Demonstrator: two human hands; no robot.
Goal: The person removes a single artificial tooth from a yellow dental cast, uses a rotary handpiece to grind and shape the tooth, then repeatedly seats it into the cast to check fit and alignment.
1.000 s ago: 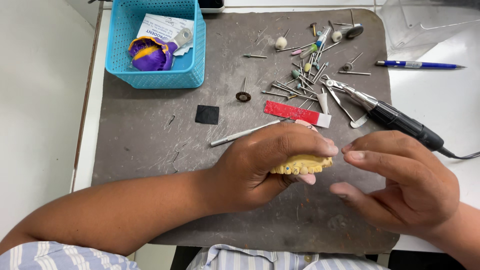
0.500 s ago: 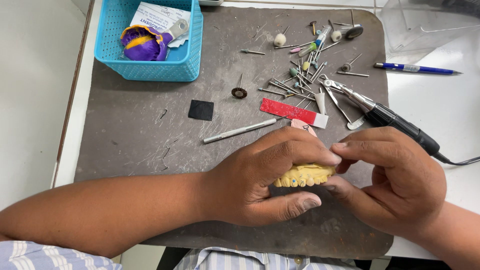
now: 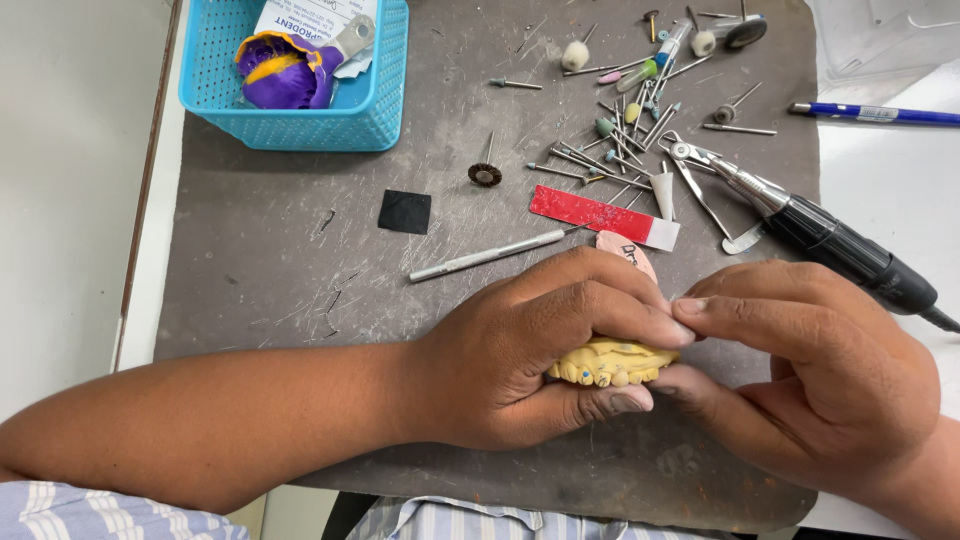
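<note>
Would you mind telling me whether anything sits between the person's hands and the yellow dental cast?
Nothing visible does. The left hand already wraps the yellow dental cast, thumb beneath and fingers over the top, and the right hand meets it at its right end with its fingertips. The scattered burs lie farther back on the mat.

Bare forearms and hands; a striped pale blue-and-white garment, perhaps a shirt, shows at the lower edge.

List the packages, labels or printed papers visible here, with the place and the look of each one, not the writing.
White paper slip with dark print: in the blue basket, top left, behind a purple object, partly hidden.
Red strip with a white end: flat on the grey mat, above the hands.
Pink tag with dark handwriting: just behind the left hand, mostly covered.
No screens or signs.
</note>
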